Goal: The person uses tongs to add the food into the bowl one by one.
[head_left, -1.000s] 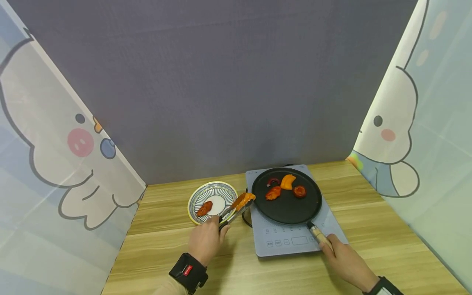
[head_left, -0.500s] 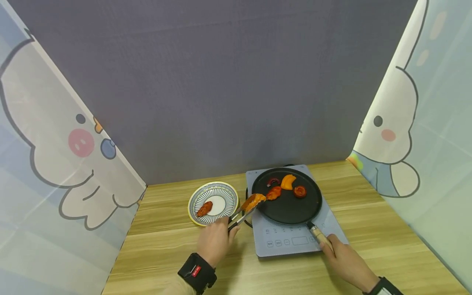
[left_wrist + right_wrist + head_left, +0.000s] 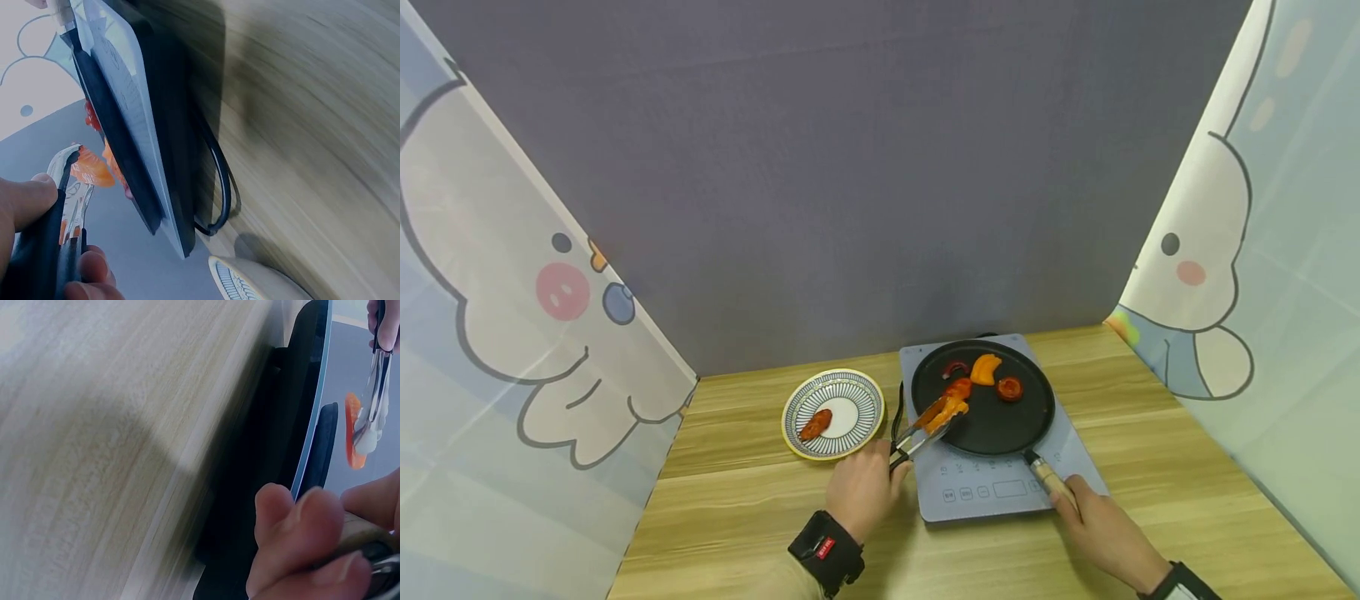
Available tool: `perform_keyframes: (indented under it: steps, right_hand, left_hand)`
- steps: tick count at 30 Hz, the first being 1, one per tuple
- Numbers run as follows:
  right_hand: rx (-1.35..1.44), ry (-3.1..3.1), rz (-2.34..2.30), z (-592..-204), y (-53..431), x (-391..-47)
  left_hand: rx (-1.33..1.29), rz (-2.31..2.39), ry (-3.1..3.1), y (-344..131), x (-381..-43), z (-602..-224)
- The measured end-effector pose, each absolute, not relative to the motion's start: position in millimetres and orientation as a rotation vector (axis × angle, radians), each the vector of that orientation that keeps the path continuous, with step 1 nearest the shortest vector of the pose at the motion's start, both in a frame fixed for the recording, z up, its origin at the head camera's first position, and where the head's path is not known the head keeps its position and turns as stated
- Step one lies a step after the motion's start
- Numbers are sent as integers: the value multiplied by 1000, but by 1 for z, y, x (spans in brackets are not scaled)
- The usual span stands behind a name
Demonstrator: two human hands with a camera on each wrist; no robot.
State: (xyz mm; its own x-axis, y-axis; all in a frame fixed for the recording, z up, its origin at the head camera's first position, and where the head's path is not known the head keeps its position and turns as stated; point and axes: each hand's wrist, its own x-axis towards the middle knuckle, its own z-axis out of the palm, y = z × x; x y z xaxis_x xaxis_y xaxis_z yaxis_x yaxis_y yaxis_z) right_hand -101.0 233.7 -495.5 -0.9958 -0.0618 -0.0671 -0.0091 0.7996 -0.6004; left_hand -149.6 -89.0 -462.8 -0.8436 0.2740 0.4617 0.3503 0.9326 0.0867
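In the head view my left hand (image 3: 861,490) grips black-handled metal tongs (image 3: 920,444). Between the tong tips is an orange piece of food (image 3: 951,412), held over the left part of a flat black pan (image 3: 992,435). The left wrist view shows the same orange piece (image 3: 94,172) raised off the pan surface. My right hand (image 3: 1105,533) is wrapped round the pan's wooden handle (image 3: 1051,479). Lying in the pan are a reddish wing-like piece (image 3: 958,388), partly covered by the tongs' load, a yellow-orange piece (image 3: 986,369), a round red piece (image 3: 1009,388) and a dark red curved piece (image 3: 955,367).
Under the pan is a grey induction cooker (image 3: 940,500), with a black cord (image 3: 897,412) on its left. A patterned plate (image 3: 865,417) holding one brown-red piece (image 3: 816,425) stands left of it. A grey panel (image 3: 850,208) backs the wooden table (image 3: 715,500).
My left hand has carried the tongs and orange piece rightward, from the plate's right rim to over the pan. My right hand stays in place on the handle.
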Motion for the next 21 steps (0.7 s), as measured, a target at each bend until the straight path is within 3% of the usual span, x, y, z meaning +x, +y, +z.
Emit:
perform_keyframes:
  steps: [21]
  right_hand:
    - [-52,2905,-972,-495,234,-103]
  left_hand:
    - [-470,-185,-2664,-58,-153,-469]
